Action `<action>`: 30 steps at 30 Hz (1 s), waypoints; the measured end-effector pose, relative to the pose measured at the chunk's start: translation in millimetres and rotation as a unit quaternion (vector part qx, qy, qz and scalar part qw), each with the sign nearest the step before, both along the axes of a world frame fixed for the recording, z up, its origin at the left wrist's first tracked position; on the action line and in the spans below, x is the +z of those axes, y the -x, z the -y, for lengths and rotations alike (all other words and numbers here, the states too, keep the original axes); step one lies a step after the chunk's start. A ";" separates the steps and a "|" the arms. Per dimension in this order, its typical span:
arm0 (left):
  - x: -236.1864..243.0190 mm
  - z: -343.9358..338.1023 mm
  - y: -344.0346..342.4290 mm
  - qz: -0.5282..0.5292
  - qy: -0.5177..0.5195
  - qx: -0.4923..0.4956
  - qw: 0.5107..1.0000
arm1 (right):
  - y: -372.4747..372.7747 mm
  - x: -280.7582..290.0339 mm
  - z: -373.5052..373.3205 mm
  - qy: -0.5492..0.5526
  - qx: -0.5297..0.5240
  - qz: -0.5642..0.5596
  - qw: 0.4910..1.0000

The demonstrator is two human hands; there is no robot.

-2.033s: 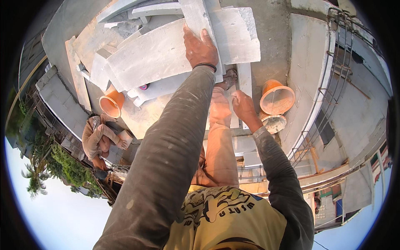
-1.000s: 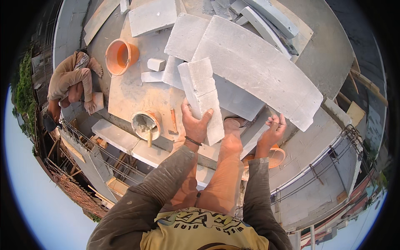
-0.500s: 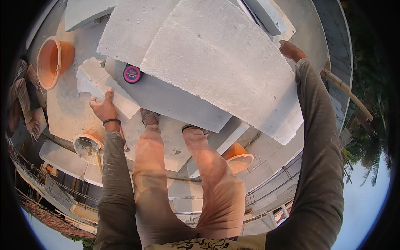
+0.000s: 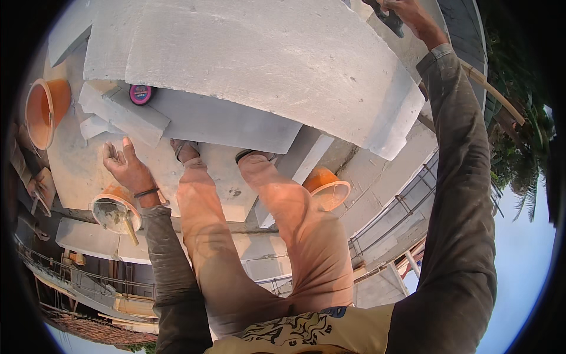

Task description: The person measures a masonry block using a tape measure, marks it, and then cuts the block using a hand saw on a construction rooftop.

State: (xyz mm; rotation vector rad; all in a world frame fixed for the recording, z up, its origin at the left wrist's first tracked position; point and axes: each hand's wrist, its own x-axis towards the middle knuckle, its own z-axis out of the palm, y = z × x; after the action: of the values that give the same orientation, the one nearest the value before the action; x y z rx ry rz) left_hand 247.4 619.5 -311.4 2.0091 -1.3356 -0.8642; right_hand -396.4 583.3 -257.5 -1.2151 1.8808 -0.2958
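My left hand (image 4: 127, 168) is open and empty, thumb raised, just below a narrow white block (image 4: 132, 118) lying at the edge of a stack. At the upper right, my right hand (image 4: 415, 20) is closed on a dark object (image 4: 390, 20), too hidden to identify, beyond the far corner of a large white slab (image 4: 259, 65). A small round pink-and-black item (image 4: 141, 94) sits just under the slab's near edge. My legs and sandalled feet stand below the stack.
Orange buckets stand at left (image 4: 50, 109) and right (image 4: 327, 187). A mortar bucket (image 4: 112, 215) with a wooden handle in it is near my left forearm. A co-worker's hand (image 4: 41, 189) shows at the left edge. Steel bars (image 4: 401, 200) run along the lower right.
My left hand has set down the narrow block and released it. My right hand has reached up past the large slab and now grips a dark object. The view has swung round.
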 end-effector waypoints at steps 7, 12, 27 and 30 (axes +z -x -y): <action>112.7 5.0 151.2 0.007 0.057 -0.245 0.968 | -65.6 284.1 -135.2 0.160 -0.298 0.252 0.907; 122.4 -5.4 274.3 0.035 0.153 -0.468 0.870 | -134.3 293.0 -247.9 0.293 -0.521 0.214 0.772; 70.7 -49.4 357.9 0.299 0.197 -0.506 0.785 | -227.9 179.9 -323.8 0.275 -0.635 -0.018 0.722; 77.9 -52.8 359.3 0.306 0.174 -0.506 0.788 | -235.2 160.9 -319.2 0.270 -0.662 -0.016 0.699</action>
State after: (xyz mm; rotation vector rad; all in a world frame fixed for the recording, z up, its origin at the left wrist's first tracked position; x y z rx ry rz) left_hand -111.9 672.3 -233.5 1.1918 -2.8106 -0.2520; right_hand -161.2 902.6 -96.7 0.1225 2.4670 -1.6815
